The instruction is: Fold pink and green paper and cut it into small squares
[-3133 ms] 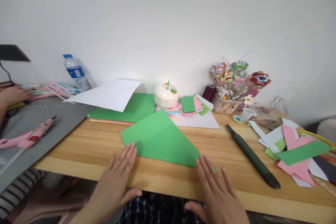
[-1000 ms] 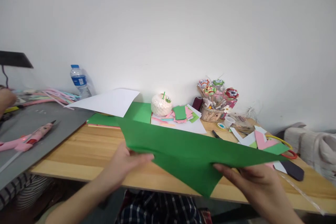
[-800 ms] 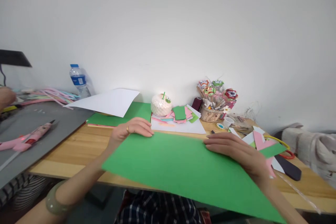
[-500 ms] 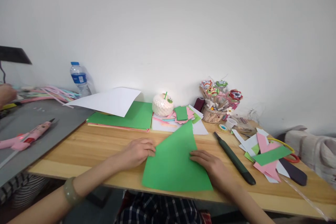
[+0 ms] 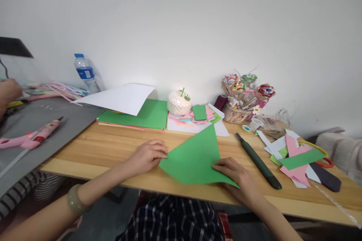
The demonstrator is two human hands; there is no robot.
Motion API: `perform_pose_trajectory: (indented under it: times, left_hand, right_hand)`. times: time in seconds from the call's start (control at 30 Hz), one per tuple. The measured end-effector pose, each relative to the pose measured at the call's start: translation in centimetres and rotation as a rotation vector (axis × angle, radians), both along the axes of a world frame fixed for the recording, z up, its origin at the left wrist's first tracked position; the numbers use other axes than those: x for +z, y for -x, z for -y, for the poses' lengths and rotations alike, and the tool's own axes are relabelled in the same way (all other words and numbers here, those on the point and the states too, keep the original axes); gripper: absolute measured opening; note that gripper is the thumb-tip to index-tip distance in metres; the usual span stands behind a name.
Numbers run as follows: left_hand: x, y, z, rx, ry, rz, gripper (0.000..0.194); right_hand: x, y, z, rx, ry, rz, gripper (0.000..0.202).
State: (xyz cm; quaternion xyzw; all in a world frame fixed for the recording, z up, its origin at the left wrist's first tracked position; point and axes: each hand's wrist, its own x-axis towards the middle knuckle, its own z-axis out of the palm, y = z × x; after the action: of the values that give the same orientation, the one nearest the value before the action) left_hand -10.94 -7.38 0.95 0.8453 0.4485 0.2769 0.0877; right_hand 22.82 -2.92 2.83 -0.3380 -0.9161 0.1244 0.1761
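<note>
A sheet of green paper (image 5: 195, 158) lies on the wooden table in front of me, turned so one corner points at the wall. Its near edge is lifted a little and curls. My left hand (image 5: 149, 155) pinches the paper's left corner between thumb and fingers. On the right side, my right hand (image 5: 237, 177) grips the sheet, with fingers on top and the thumb underneath. Just right of that hand rests a dark green pen-shaped cutter (image 5: 258, 162).
Colored paper sheets (image 5: 152, 115) and a white sheet (image 5: 121, 98) are at the back left. A white woven ball (image 5: 179, 103), a basket of paper flowers (image 5: 237, 113) and paper scraps (image 5: 302, 160) stand or lie farther right. On the grey mat are a pink glue gun (image 5: 36, 135) and another person's hand (image 5: 9, 90).
The green paper's near edge has risen off the table and curls upward. My right hand has gone from resting on its edge to gripping it. The view has shifted slightly.
</note>
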Motion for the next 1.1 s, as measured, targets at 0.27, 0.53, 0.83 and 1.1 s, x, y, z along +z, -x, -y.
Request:
perform_pose_trajectory:
  times: [0.27, 0.53, 0.83, 1.1]
  left_hand:
    - [0.4, -0.4, -2.8, 0.196, 0.324, 0.092, 0.036]
    - [0.2, 0.0, -4.0, 0.251, 0.427, 0.086, 0.039]
    - [0.8, -0.4, -3.5, 0.331, 0.457, 0.045, 0.03]
    - [1.2, -0.8, -2.7, 0.36, 0.379, 0.003, 0.021]
  right_hand:
    - [0.0, 1.5, -0.7, -0.31, 0.027, -0.009, 0.038]
    - [0.0, 1.6, -1.5, -0.368, 0.07, 0.033, 0.039]
    - [-0.6, 1.9, -2.2, -0.373, 0.043, 0.01, 0.038]
    - [-2.0, 1.7, -2.0, -0.374, 0.003, 0.013, 0.031]
